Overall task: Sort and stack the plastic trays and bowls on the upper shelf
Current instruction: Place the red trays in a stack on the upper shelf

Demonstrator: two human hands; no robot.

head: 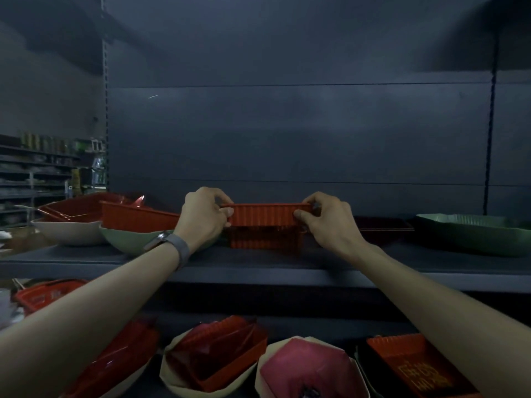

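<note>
1. The scene is dim. On the lower shelf (287, 320), cream bowls (212, 366) holding red trays are cut off by the bottom edge of the frame. The stock on a far rack (43, 168) at left is too blurred to make out.
2. The left grip (205, 214) covers the left end of a ribbed red tray (267, 215), and the right grip (330, 222) covers its right end. Both corners are hidden.
3. Each grip is curled tight on the tray. The fingers hook over the rim and the thumbs press on the near wall. A grey watch (169, 244) sits on the left wrist.
4. The ribbed red tray is held level, directly over a matching lower tray (267, 239) that stands on the upper shelf (258, 262). Whether the two touch or are nested cannot be told.
5. The held tray is rectangular, orange-red, with fine upright ribs along its side and a flat rim. The one under it looks darker in the shade.
6. To the left on the upper shelf, a plain red tray (138, 218) lies tilted in a green bowl (129, 238). Beside that, a beige bowl (69, 232) holds more red trays.
7. To the right are a dark shallow tray (385, 225) and, near the frame edge, a green leaf-patterned dish (474, 231), partly cut off.
</note>
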